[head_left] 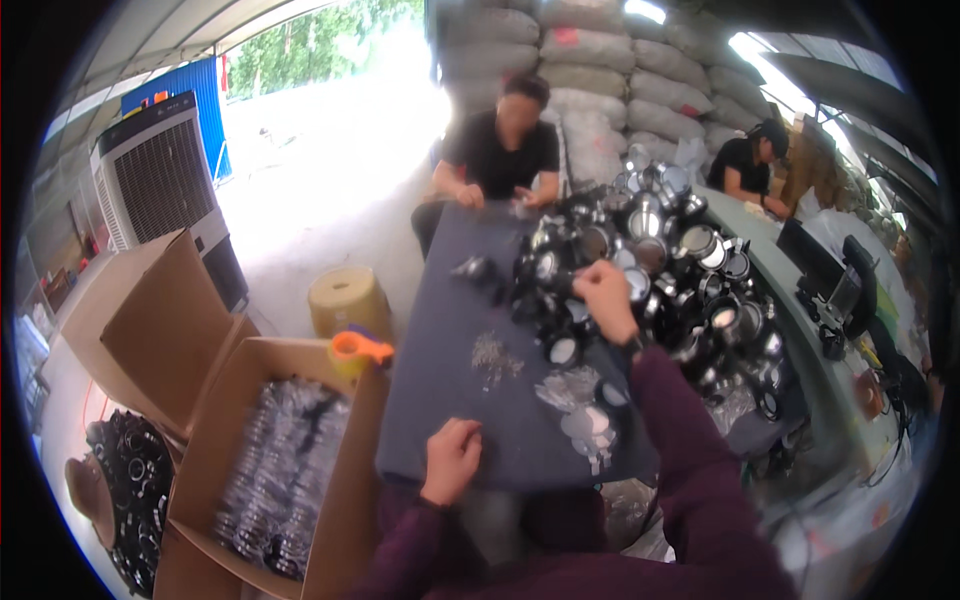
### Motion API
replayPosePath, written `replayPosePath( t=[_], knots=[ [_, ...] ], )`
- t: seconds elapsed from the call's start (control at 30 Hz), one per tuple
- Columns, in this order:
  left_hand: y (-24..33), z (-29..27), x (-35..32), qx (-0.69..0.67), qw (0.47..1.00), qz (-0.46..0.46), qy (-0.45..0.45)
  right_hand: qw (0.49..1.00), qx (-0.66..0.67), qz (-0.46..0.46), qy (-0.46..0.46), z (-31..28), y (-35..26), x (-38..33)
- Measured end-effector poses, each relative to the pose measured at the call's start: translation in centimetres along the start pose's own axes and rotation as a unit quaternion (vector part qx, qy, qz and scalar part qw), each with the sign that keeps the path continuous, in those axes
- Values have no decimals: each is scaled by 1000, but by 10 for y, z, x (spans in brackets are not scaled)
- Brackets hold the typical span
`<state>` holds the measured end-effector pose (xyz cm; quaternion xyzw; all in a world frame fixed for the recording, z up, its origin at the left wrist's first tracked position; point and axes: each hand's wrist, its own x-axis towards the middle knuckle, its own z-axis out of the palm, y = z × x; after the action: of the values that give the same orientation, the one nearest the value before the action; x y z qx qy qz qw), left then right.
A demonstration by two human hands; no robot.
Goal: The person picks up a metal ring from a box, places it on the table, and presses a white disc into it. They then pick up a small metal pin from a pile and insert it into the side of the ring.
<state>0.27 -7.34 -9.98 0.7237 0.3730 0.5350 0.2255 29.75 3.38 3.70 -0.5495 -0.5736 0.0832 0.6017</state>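
Maroon sleeves (690,440) reach in from the lower edge of my remote view, 2 arms over a table covered with grey-blue cloth (425,385). Nearest me, the left hand (453,462) rests at the table's near edge, fingers loosely curled; I see nothing in them, but cannot tell whether something small is hidden inside. Left of it, an open cardboard box (190,500) holds clear-wrapped parts (285,465). To the right lie pale discs (588,428) with clear plastic, and a little beyond, a scatter of small metal pieces (493,360).

Farther in, the right hand (605,297) is at the left side of the heap of black, shiny-faced round parts (645,220), which covers the table's right side. Its fingers are drawn nearly together against a dark part; blur keeps me from telling whether they grip it. I would pinch a single part by its rim, free it from its neighbours before lifting, and spare the shiny faces from scraping. Across the table sits 1 co-worker (505,150), with stacked sacks (590,50) behind
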Motion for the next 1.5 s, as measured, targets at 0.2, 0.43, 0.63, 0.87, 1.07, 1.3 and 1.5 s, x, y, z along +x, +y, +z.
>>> replayPosePath(
  t=[0.2, 0.43, 0.63, 0.87, 1.07, 1.3, 1.5],
  knots=[
    [-11, -6, -10, -120, 987, -106, -13, 940, 222, 113, -233, 28, -69, -144],
    [-18, -150, -73, -113, 945, -237, 197, 870, 200, 210, -399, 40, -67, -236],
    [-2, -332, -276, 97, 788, -308, 525, 824, 284, 326, -366, 11, -49, -283],
    [10, -283, -530, 185, 554, -523, 621, 777, 434, 382, -249, -27, 18, -313],
    [-20, -224, -626, 299, 520, -701, 385, 727, 496, 473, -29, -26, 7, -294],
    [-66, -249, -584, 324, 501, -781, 184, 707, 492, 506, -44, -48, 24, -273],
    [-71, -268, -674, 238, 586, -768, 102, 724, 494, 465, -122, -23, 5, -284]
  ],
)
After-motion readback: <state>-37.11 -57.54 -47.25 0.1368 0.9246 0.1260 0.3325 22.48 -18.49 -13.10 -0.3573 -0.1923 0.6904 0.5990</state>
